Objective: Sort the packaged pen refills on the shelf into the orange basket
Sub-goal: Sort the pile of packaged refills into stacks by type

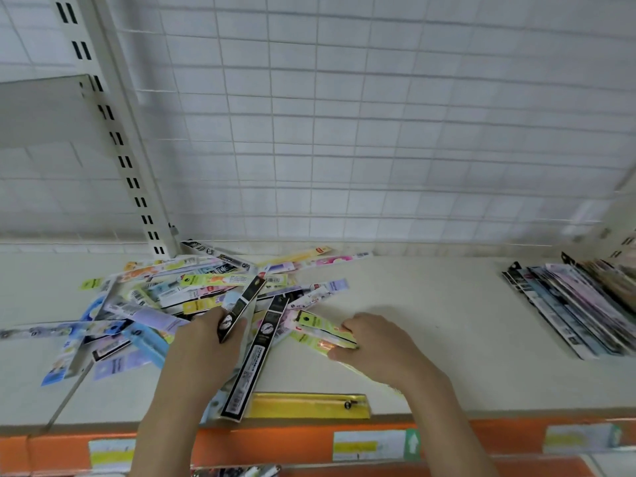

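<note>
Cream shelf [447, 339]: carries a loose heap of packaged pen refills [179, 297] at left, spilled crosswise, so each must be picked free.
Left hand [203, 352]: closed round a black packet [241, 306], lifted at a slant, likely to pull it clear of the heap.
Right hand [375, 346]: fingers curled on a yellow-green packet [323, 330], pinning or gathering it.
Sorted stack [578, 304]: lies well apart at right, edges aligned.
Orange basket: not visible; only an orange shelf edge [309, 438] shows.
</note>
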`<state>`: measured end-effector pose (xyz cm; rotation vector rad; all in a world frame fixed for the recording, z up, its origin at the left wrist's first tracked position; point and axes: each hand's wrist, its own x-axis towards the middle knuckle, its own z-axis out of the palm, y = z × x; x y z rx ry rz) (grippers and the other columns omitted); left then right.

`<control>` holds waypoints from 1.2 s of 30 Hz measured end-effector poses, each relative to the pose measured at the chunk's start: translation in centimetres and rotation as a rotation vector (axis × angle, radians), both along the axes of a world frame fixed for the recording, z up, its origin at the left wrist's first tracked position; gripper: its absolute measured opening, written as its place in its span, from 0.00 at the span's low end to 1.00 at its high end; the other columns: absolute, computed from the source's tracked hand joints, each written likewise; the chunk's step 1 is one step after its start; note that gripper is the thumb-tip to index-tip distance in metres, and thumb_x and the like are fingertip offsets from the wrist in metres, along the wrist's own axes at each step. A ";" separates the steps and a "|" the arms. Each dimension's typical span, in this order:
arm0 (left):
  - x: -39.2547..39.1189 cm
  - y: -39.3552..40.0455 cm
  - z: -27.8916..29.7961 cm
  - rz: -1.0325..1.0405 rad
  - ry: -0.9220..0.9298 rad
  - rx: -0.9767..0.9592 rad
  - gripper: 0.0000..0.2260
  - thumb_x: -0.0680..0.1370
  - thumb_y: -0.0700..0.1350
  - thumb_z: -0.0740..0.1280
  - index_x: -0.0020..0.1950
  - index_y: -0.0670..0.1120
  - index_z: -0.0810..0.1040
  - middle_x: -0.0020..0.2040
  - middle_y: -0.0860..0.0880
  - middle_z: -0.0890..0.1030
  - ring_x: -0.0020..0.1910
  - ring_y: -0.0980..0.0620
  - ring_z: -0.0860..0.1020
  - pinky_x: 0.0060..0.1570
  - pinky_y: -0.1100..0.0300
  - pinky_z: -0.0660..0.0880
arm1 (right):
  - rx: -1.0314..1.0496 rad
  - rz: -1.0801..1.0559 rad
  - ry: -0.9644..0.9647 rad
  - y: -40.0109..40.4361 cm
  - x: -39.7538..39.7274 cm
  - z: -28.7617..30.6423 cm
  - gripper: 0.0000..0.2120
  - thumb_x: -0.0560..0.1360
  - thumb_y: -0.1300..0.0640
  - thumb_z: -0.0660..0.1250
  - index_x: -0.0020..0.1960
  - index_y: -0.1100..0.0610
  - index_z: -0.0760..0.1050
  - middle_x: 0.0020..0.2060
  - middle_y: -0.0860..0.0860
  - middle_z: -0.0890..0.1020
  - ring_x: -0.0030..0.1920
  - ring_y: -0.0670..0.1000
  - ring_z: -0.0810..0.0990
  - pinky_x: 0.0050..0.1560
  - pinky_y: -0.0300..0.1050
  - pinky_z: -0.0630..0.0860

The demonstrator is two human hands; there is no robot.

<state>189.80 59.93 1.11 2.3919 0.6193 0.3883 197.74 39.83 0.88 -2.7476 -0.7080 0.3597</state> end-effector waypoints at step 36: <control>-1.3 -0.7 2.2 0.225 -0.194 -0.165 0.10 0.81 0.45 0.54 0.49 0.40 0.70 0.33 0.42 0.79 0.33 0.47 0.77 0.32 0.58 0.68 | 0.263 -0.101 -0.186 -1.5 2.7 -0.1 0.04 0.78 0.54 0.58 0.51 0.53 0.68 0.36 0.50 0.74 0.38 0.56 0.73 0.35 0.46 0.68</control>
